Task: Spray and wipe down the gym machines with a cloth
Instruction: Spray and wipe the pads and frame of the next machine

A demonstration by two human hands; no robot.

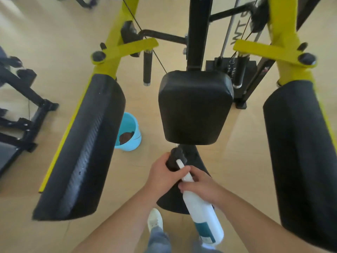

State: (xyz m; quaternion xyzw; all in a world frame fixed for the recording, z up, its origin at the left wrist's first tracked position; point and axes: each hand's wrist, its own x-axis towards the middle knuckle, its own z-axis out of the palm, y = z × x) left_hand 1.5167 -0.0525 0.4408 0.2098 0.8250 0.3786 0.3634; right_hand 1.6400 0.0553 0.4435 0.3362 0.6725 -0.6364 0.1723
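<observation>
A yellow and black gym machine stands in front of me, with a black back pad [195,106], a black seat [193,157] below it and two long black arm pads [85,148] [300,161] at the sides. My left hand [164,174] grips a dark cloth [176,158] over the seat. My right hand [198,185] holds a white spray bottle [202,212] by its neck, with the nozzle pointing at the cloth. The two hands touch above the seat.
A light blue bucket [135,141] with a dark brown rag inside stands on the wooden floor left of the seat. Another black machine frame [27,106] is at the far left. The weight stack [237,73] stands behind the back pad. My white shoe [155,219] is below the seat.
</observation>
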